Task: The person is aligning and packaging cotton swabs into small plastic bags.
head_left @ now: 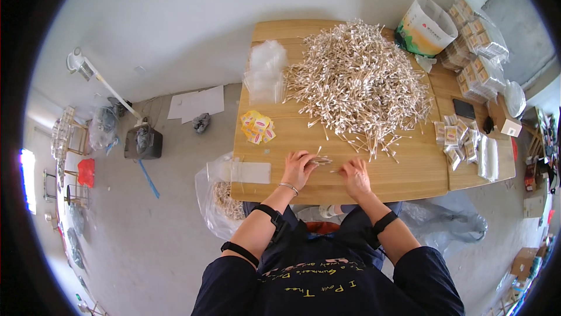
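Observation:
Near the front edge of the wooden table [403,178], my left hand [297,170] is closed round a small bunch of cotton swabs [321,161], whose ends stick out to the right. A short gap away, my right hand [355,177] has its fingers pinched together low over the tabletop. The white tip of a single cotton swab [334,171] pokes out at its left side; the rest is hidden by the fingers. Beyond both hands rises a large heap of loose cotton swabs [359,76], with stray ones spilling toward me.
Left on the table lie clear plastic bags [266,73], yellow-and-white labels [257,126] and a white card [255,173]. A white bucket-like container [428,26] stands back right. Filled packs [459,139] and stacked packages [482,53] occupy the right side. A swab-filled bag [225,202] hangs below the left edge.

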A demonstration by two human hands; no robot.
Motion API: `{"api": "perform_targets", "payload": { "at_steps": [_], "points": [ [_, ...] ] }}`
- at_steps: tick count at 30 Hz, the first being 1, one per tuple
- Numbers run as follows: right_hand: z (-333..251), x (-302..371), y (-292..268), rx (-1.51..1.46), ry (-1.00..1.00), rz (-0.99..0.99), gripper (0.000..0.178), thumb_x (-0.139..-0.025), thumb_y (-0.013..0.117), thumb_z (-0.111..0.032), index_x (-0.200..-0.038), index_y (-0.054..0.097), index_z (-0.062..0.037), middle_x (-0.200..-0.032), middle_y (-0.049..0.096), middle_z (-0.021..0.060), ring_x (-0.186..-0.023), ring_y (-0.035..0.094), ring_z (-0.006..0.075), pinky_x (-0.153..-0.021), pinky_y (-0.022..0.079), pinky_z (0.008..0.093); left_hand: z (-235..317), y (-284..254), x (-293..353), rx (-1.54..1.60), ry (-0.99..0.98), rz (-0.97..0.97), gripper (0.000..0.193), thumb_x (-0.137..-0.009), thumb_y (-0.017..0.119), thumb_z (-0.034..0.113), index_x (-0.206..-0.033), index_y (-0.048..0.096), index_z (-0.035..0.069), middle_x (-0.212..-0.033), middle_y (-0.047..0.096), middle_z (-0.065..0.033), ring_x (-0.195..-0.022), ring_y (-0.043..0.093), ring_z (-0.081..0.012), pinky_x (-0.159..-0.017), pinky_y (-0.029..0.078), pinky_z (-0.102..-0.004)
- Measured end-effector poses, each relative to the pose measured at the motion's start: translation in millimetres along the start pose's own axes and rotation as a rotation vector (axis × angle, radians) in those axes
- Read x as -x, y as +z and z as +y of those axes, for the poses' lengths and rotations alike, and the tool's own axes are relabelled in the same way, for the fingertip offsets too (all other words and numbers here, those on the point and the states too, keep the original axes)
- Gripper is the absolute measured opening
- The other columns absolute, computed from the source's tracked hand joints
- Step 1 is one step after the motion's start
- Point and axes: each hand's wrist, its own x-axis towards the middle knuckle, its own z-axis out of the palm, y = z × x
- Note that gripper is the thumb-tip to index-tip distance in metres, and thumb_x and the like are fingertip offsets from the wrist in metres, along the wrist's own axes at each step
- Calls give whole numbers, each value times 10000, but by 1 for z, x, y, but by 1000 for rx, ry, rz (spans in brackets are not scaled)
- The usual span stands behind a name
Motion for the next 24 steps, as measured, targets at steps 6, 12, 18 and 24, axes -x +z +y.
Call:
{"api": "perform_targets", "payload": {
  "at_steps": [6,12,18,24],
  "points": [
    [-46,-7,36,-200,-131,29,124,-764,618,-38,-887,616,-55,-932,539,142,-911,500,360,-825,429,426,2,-6,1,-29,-11,-47,310,-770,686,137,-1077,640,134,-1094,578,-88,-1015,511,-311,-912,394,-413],
    [-44,-23,30,-135,80,252,343,-691,524,81,-1017,522,-27,-1042,467,202,-1021,422,393,-880,378,471,7,-12,11,38,20,-76,424,-744,702,134,-1149,589,79,-1151,555,-130,-1063,499,-333,-952,393,-428],
    [-51,-28,45,-500,25,49,377,-727,490,101,-1079,524,-30,-935,530,165,-998,482,362,-905,376,453,4,-8,10,-16,-6,-42,459,-748,702,123,-1180,559,63,-1162,555,-130,-1069,495,-345,-947,397,-433],
    [-60,-36,30,19,-106,-52,414,-848,509,-72,-1260,472,-51,-1286,449,172,-1244,366,347,-1025,311,467,5,-9,15,20,-40,-66,540,-717,705,101,-1219,512,56,-1192,535,-139,-1105,469,-355,-955,390,-432]
  ]
}}
